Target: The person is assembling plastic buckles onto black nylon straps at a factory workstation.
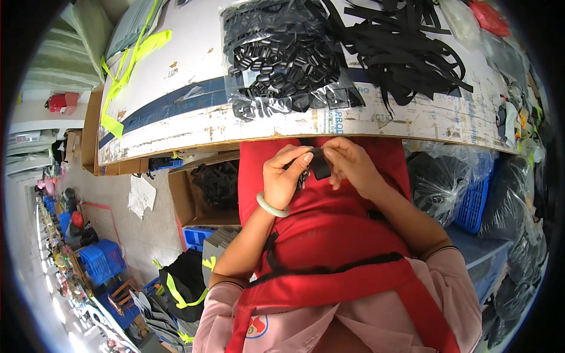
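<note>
Beyond the left end of the table (191, 44), on the floor, is a blue crate (101, 260). A yellow-green strap (112, 112) lies on the table's left part, its end by the near edge. A white sheet (141, 196) is on the floor to the table's near left. A black bag (179, 294) with yellow-green trim stands on the near side, well apart from the table; an open carton (183, 197) of black pieces sits close under its edge. A clear bag (276, 73) of black buckles rests mid-table. Just off the table's near edge, the left hand (286, 170), a pale bangle (272, 205) at its wrist, is narrowed in a pinch on a short black strip (320, 165); the right hand (353, 167) holds the strip's other side between thumb and forefinger, its remaining fingers loosely curled. Black straps (406, 50) are heaped on the table's right part. Past its near edge on the right are a plastic bag (436, 179) with dark contents and a blue basket (472, 203).
</note>
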The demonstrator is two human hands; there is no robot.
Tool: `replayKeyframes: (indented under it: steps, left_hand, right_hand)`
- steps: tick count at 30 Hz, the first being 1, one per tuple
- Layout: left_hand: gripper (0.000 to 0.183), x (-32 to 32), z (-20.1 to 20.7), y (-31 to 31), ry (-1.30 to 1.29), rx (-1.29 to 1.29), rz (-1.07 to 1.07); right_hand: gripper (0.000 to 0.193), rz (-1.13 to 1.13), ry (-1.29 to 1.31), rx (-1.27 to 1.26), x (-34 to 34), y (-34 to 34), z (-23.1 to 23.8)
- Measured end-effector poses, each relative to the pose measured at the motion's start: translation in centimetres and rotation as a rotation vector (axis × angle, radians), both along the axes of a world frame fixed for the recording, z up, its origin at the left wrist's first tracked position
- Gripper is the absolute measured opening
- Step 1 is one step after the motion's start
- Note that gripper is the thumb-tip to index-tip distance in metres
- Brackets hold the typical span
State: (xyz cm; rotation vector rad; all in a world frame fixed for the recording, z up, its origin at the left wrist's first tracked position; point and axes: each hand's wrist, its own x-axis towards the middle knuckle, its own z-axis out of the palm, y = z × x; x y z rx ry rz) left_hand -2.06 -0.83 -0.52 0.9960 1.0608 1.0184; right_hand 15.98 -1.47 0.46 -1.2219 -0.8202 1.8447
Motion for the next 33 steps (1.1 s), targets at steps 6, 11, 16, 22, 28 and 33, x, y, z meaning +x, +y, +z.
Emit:
replayKeyframes:
  steps: [6,11,16,22,28,33]
  left_hand:
    - [0.014,-1.0,0.4,-0.3,-0.135,-0.16,-0.199]
    - [0.015,-2.2,0.2,-0.9,-0.218,-0.325,-0.138]
    - [0.018,-6.7,1.2,-2.3,-0.565,-0.455,-0.031]
    - [0.025,-18.0,3.3,-7.2,0.443,-0.079,0.647]
    - [0.025,-21.0,0.6,-8.9,0.202,-0.171,0.684]
    - [0.027,-9.2,-0.4,-5.9,0.052,-0.243,0.181]
  right_hand:
    - [0.021,0.181,0.054,-0.082,1.1,0.6,-0.7]
    - [0.016,0.271,-0.055,0.051,1.4,0.9,0.0]
    - [0.02,0.466,-0.383,0.25,-0.8,-0.2,-1.8]
    - [0.029,0.537,-0.481,0.258,-1.9,-0.1,-1.7]
    - [0.022,0.56,-0.368,0.296,-4.1,-0.3,-0.8]
    - [0.02,0.595,-0.304,0.379,-7.2,-0.5,0.0]
